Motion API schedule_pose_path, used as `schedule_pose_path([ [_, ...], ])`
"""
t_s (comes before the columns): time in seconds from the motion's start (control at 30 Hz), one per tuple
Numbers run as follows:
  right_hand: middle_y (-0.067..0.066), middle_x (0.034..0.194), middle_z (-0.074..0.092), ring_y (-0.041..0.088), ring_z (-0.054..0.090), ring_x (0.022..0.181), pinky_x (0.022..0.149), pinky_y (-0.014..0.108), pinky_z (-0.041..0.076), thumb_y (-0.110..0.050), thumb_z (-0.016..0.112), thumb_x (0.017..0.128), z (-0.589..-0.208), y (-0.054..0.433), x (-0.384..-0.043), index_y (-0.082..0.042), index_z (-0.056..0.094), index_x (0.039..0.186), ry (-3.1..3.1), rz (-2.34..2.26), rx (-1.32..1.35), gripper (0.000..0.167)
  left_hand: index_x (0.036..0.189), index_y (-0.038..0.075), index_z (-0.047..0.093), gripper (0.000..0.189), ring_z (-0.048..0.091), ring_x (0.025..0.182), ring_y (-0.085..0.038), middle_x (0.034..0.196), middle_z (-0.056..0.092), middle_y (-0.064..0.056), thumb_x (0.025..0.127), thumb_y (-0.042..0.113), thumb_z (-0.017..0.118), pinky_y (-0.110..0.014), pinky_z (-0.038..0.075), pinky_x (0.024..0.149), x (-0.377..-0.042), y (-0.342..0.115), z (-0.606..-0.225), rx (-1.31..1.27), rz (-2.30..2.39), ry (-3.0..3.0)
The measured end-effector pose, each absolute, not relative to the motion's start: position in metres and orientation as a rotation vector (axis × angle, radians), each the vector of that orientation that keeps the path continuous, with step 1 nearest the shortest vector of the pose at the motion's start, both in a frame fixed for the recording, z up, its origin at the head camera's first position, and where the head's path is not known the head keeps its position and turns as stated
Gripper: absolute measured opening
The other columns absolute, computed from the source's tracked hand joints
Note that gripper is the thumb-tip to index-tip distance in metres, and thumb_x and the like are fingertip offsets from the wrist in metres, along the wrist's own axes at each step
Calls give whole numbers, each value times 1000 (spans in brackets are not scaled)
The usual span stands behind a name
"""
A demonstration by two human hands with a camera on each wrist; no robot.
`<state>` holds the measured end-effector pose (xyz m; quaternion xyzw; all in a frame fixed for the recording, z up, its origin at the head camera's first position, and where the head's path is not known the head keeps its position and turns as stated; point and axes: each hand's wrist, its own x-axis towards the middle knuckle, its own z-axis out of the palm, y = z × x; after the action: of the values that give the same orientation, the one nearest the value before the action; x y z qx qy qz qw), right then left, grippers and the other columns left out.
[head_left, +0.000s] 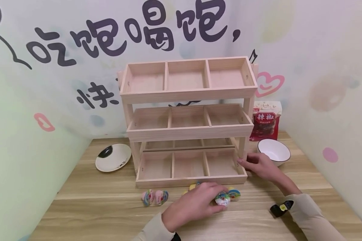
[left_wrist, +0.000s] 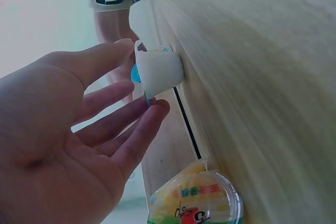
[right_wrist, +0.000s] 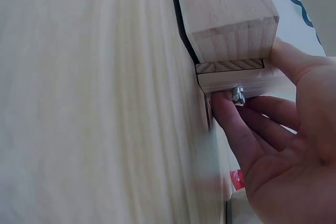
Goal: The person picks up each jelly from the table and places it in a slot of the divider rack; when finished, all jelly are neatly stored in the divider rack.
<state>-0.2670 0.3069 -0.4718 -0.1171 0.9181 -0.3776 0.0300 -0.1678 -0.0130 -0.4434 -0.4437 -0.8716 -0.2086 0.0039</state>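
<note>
My left hand (head_left: pixel 196 204) pinches a small white jelly cup (left_wrist: pixel 163 72) by the rim of its lid, thumb on one edge and fingertips on the other. The cup is low at the tabletop, just in front of the wooden rack (head_left: pixel 190 133). Yellow jelly cups (head_left: pixel 234 194) lie beside and behind that hand, partly hidden by it. To its left sit two pink jelly cups (head_left: pixel 155 197). The right hand (head_left: pixel 263 166) grips the right side of the rack's bottom tier, with fingers behind the side board near a metal bolt (right_wrist: pixel 238 95).
Three tiers of divided trays make up the rack. A plate (head_left: pixel 113 158) with a black patch lies left of it. To the right stand a white bowl (head_left: pixel 274 150) and a red bag of chili (head_left: pixel 264 122). Printed walls enclose the wooden table (head_left: pixel 87 207).
</note>
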Motion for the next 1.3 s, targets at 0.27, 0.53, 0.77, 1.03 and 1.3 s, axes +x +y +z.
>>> schedule_pose_path([
  [0.27,6,102,79,22,60,90,69,27,48,-57,71,102,-473,303,-262,-11,79,128,2871,-1159,-244,53,139,16,70,43,68,119,0,131,75,5,101,33,79,-15,54,102,-170,-14,-443,-1402,-680,-2753],
  [0.53,3,93,74,22,56,88,65,27,43,-58,70,102,-472,303,-261,-13,81,123,2884,-1183,-225,51,145,16,65,46,67,116,0,131,74,3,103,31,77,-14,54,99,-169,-11,-444,-1409,-624,-2745],
  [0.77,4,102,78,21,57,91,67,27,43,-57,69,103,-473,303,-260,-14,82,124,2886,-1178,-233,50,140,14,68,43,65,114,4,130,75,4,101,27,77,-9,50,98,-168,-10,-435,-1487,-759,-2666],
  [1.03,6,110,80,22,57,94,71,28,45,-54,71,103,-471,300,-259,-11,81,126,2890,-1179,-252,50,141,13,67,46,67,112,2,129,76,4,100,28,79,-12,53,98,-181,-15,-408,-1474,-897,-2698],
  [1.3,7,109,80,23,59,94,71,27,46,-55,70,103,-473,302,-260,-11,81,126,2876,-1186,-241,51,135,8,71,45,68,102,-2,122,76,-3,96,28,83,-9,55,83,-223,-10,-393,-1294,-956,-2768],
])
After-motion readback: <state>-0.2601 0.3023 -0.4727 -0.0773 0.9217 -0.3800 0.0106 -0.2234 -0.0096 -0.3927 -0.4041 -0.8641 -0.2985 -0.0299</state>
